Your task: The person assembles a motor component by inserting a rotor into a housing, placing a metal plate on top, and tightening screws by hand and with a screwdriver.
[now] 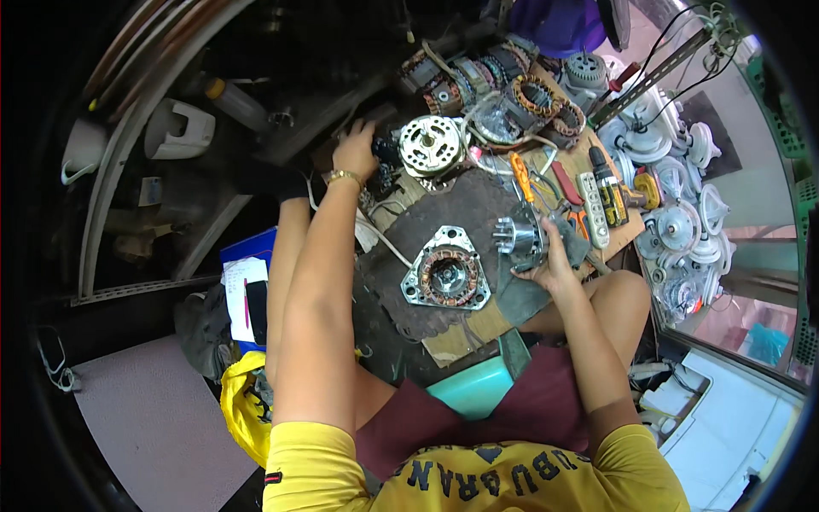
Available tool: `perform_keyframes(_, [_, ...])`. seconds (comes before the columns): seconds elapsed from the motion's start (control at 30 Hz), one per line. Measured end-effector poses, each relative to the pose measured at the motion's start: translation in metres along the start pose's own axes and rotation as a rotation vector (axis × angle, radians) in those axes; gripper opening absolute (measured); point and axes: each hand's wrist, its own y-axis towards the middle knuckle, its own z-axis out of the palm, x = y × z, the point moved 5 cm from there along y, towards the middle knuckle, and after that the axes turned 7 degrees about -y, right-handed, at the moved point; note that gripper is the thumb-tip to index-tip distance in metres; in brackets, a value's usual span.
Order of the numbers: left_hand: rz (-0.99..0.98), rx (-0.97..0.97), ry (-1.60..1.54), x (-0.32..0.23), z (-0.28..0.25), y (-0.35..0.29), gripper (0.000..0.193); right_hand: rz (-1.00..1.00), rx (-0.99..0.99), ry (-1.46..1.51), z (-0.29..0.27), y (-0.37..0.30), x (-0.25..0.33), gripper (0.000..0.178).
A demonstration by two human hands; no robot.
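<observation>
My right hand (553, 261) is closed around a silver motor rotor (519, 239) with short fins sticking out on its left side. To its left, a motor stator with copper windings (447, 275) lies in a three-cornered metal housing on a dark mat (384, 286), a pale cable running from it. At the far left of the bench, my left hand (353, 152) reaches over a heap of small dark parts (386, 158), its fingers stretched out and their tips partly lost in shadow. Beside that heap stands a round, slotted motor (431, 143).
Wound copper coils (536, 96) crowd the bench's far edge. An orange screwdriver (521, 175), a power strip (593, 209) and a black-and-yellow drill (609, 183) lie at right. White plastic parts (678, 226) pile beyond. Grey cloth (522, 297) lies beneath my right hand.
</observation>
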Motion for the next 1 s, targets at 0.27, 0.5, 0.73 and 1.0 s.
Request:
perform_keyframes(0.27, [0.04, -0.005, 0.1, 0.01, -0.015, 0.0, 0.053, 0.136, -0.027, 0.085, -0.004, -0.001, 0.013, 0.096])
perform_keyframes(0.5, [0.197, -0.234, -0.183, -0.067, -0.098, -0.061, 0.038, 0.024, -0.084, -0.045, -0.051, -0.034, -0.013, 0.106])
perform_keyframes(0.73, [0.029, -0.066, -1.018, -0.174, -0.094, -0.216, 0.045, -0.222, 0.49, 0.198, 0.071, -0.121, -0.039, 0.067])
perform_keyframes(1.0, [-0.212, -0.028, -1.369, -0.218, -0.028, -0.316, 0.063, -0.575, 0.447, 0.199, 0.072, -0.13, -0.05, 0.055])
